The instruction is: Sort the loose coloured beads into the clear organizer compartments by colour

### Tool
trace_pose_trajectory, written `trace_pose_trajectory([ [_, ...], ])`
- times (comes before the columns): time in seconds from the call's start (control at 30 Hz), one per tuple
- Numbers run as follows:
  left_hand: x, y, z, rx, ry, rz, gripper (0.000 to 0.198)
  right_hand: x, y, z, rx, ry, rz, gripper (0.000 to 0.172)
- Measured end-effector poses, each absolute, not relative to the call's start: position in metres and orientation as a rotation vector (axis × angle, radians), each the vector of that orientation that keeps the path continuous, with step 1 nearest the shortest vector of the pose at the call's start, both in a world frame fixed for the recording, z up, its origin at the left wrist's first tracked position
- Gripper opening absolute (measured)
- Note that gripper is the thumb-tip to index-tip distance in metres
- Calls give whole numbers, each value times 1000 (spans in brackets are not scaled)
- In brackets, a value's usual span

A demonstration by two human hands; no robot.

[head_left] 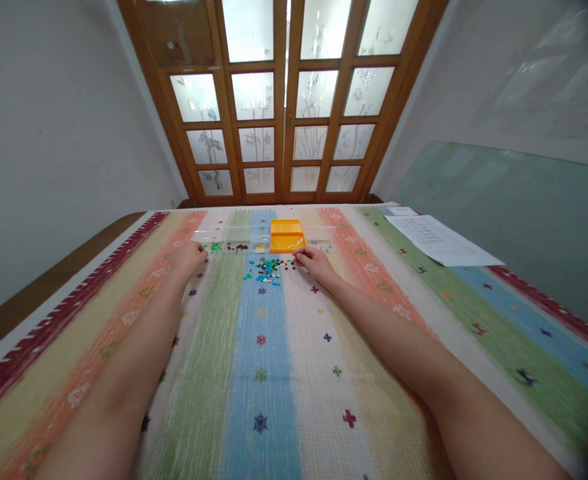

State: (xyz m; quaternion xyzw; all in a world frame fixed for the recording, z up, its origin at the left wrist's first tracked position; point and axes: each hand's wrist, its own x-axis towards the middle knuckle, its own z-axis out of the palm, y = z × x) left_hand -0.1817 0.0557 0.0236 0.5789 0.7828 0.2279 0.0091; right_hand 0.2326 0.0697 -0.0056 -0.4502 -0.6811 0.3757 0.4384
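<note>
Small coloured pieces [270, 268] lie in a loose, scattered heap on the cloth-covered counter [260, 400], far from the viewer and near the middle of its width. Colours noted: blue, green, dark brown, pale yellow.

Left grip [189, 259]: at the left end of a clear plastic container [248, 235], left of the heap. Fingers bent; cannot tell whether closed or holding anything.

Right grip [316, 263]: at the right edge of the heap, just on the near side of an open orange box [285, 227]. Thumb and forefinger brought close together; whether a piece sits between them cannot be told, too small to resolve.

Clear container stands left of the orange box, on the far side of the heap. Contents by colour, left to right: green pieces [217, 247], dark brown pieces [237, 247], yellow pieces [260, 249]. Pale pieces [299, 245] lie inside the orange box, toward its near right part.

White papers [439, 240] lie well apart, at the far right of the counter.
</note>
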Motion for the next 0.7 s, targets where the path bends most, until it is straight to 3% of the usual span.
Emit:
trace_pose_trajectory([
  [0.2, -187, 56, 27, 1767, 2455, 452, 8, 233, 70, -6, -1123, -1702, 915, 19],
  [0.7, -188, 57, 29, 1730, 2338, 769, 14, 233, 70, -6, -1126, -1710, 912, 19],
])
